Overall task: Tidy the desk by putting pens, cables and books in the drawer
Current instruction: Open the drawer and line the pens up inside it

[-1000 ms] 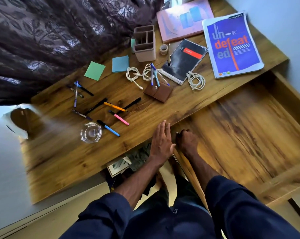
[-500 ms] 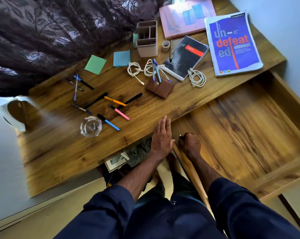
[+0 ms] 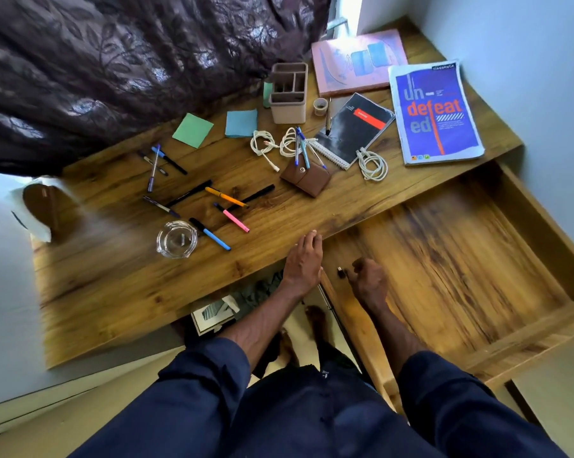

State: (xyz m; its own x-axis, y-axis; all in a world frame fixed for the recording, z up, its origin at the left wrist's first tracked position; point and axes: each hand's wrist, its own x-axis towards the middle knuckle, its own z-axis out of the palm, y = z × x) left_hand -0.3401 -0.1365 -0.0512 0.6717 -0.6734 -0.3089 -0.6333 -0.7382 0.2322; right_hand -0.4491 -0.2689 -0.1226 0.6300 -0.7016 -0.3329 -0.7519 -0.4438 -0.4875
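Several pens lie scattered on the wooden desk [image 3: 120, 279], among them a blue pen [image 3: 209, 233], a pink pen [image 3: 232, 217] and an orange pen [image 3: 224, 196]. White cables [image 3: 264, 145] [image 3: 373, 163] lie coiled further back. A blue magazine [image 3: 434, 114], a pink book [image 3: 358, 62] and a black spiral notebook [image 3: 353, 127] rest at the back right. The drawer [image 3: 460, 252] stands pulled out and empty on the right. My left hand [image 3: 304, 259] lies flat on the desk's front edge. My right hand [image 3: 366, 279] has curled fingers beside a small dark knob [image 3: 340, 272] at the drawer's front.
A glass ashtray [image 3: 176, 239], a brown wallet [image 3: 307, 178], a pink desk organizer [image 3: 289, 94], a tape roll [image 3: 320, 106] and green and blue sticky notes [image 3: 192, 129] share the desk. A dark curtain [image 3: 130, 61] hangs behind. A wall runs along the right.
The drawer has slid further out toward me, and my right hand has moved back with its front. My left hand stays on the desk edge.
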